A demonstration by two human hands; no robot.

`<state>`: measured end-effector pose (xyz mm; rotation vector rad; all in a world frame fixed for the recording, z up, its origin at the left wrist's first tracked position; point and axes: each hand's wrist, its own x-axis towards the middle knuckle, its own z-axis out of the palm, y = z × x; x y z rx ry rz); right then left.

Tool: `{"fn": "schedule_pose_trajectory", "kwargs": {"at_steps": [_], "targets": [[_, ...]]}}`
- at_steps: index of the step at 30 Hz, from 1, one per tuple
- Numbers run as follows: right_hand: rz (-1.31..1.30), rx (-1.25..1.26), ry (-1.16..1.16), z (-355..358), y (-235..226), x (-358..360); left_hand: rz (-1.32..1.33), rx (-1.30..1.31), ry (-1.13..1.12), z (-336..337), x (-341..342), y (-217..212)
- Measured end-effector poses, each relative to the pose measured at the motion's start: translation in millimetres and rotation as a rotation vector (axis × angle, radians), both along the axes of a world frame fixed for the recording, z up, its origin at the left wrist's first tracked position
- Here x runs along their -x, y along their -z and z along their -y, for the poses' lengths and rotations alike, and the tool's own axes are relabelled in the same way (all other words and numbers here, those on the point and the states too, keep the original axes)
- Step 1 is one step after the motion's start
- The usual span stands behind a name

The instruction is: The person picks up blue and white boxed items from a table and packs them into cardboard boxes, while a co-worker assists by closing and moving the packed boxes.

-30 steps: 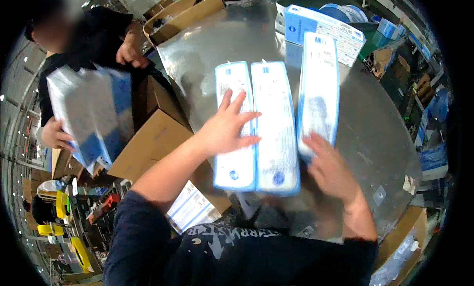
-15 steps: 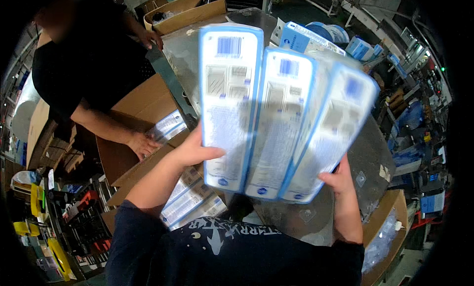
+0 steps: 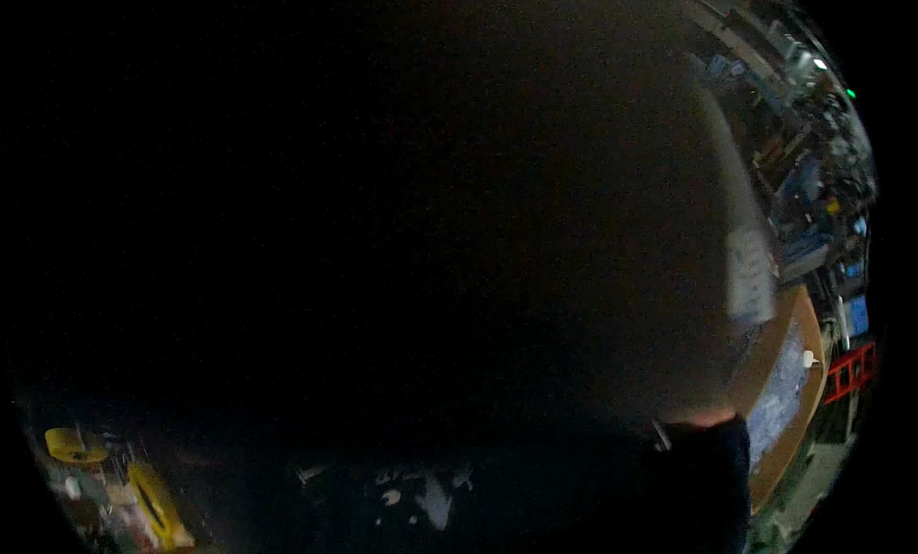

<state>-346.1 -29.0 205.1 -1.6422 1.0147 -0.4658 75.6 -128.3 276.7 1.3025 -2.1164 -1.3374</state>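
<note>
A large dark shape right in front of the camera blocks most of the view. Neither my left hand nor my right hand shows behind it. Only a strip of my right forearm is seen above the dark sleeve. At the right edge of the dark shape, part of a pale, box-like package with faint marks sticks out. The hands' hold on anything is hidden.
On the right stands an open cardboard box holding clear plastic bags. Beyond it are a red frame and cluttered shelving. Yellow tape rolls show at the lower left.
Half a second ago both hands held up several blue-and-white printed packages. Now a dark shape hides those packages, both hands, the co-worker and the table.
</note>
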Motion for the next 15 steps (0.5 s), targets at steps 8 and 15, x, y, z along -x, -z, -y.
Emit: {"fn": "schedule_pose_trajectory", "kwargs": {"at_steps": [8,15], "targets": [[0.082,-0.439,0.170,-34.8,31.7,-7.0,0.795,0.128,-0.092,-32.3,19.4,173.3],[-0.964,0.209,0.954,-81.2,110.9,183.2,0.440,0.385,0.127,-74.8,59.4,250.8]]}}
